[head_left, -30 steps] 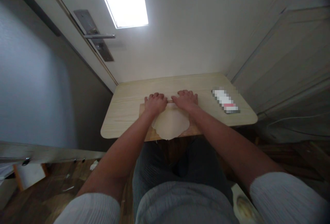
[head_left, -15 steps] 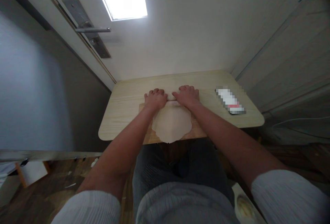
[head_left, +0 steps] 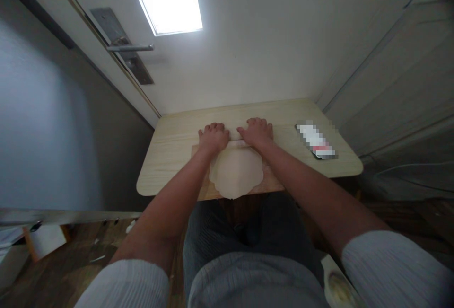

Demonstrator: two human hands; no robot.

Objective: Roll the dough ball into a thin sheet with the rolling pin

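A pale, thin sheet with a scalloped edge, seemingly rolled-out dough [head_left: 236, 174], lies on a wooden board [head_left: 206, 189] and reaches past its front edge. Across the far side of the sheet runs a narrow pale bar, probably a rolling pin [head_left: 237, 143], mostly covered by my hands. My left hand [head_left: 214, 137] rests palm down over its left end, fingers pointing away and spread. Over the right end lies my right hand [head_left: 257, 132], also palm down, fingers spread and thumb stretched inward. Neither palm shows.
A phone [head_left: 315, 142] with a blurred screen lies on the right of the light wooden table [head_left: 170, 156]. Behind the table is a door with a metal handle [head_left: 131, 48]. A container [head_left: 338, 284] sits low at the right, near my leg.
The pale bar shows slightly nearer to me between my hands. My hands stay almost in place, and the view has tilted a little.
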